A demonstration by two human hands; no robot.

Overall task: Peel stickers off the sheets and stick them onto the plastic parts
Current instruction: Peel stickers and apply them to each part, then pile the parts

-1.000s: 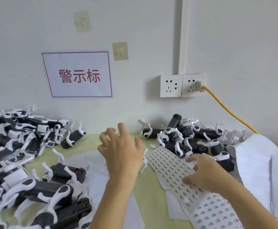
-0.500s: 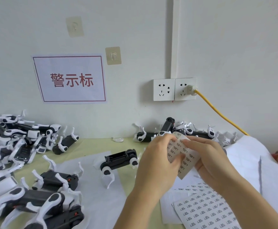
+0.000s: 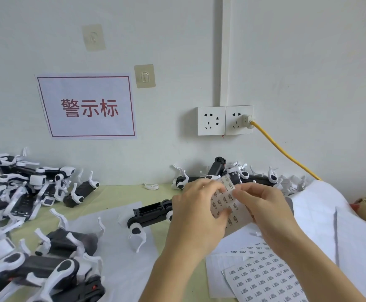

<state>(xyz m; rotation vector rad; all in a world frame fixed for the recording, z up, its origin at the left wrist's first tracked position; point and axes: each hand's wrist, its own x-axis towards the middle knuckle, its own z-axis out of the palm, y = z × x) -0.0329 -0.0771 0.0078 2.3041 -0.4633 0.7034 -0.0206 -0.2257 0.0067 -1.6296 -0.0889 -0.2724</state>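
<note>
**Both hands on a raised sticker sheet above the bench**

The left hand and right hand are held together over the pale green bench, both gripping one small white sheet of printed stickers lifted clear of the surface. Left fingers curl round the sheet's left edge; the right thumb and fingers pinch near its top edge. Whether a sticker is already lifted cannot be told, as the fingers cover that spot.

A black plastic part with white wheel-like ends lies on a white paper sheet just left of the left hand, partly hidden by it.

A second, flat sheet of printed stickers lies on the bench below the hands, at the lower right, overlapping blank white backing sheets.

A pile of black and white plastic parts fills the left side of the bench. Another heap of the same parts sits against the wall behind the hands. Large white sheets lie at the right.

On the wall: a white sign with red characters, a double white socket, and a yellow cable plugged into it.
</note>
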